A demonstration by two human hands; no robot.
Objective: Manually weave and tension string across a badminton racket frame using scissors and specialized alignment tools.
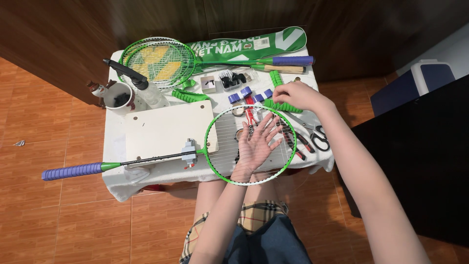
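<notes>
a green-framed badminton racket lay across the near part of the white-covered surface, its round head hanging partly past the near edge and its purple-wrapped handle sticking out well past the left edge. the shaft was dark and thin, with a small grey clamp fixed on it just left of the head, over a pale board. the strings looked white and fine, mostly running left to right. the left hand lay under the strings with its fingers spread wide, palm up, its grip fully open and holding nothing, seen through the string bed. the right hand was at the far right rim of the head, its grip curled closed, touching a green ribbed strip; whether it actually pinched the strip or the frame could not be told. tools under the head were blurred by the strings and hard to make out. scissors lay to the right, partly hidden by the right forearm. two more green rackets lay on the far side.
</notes>
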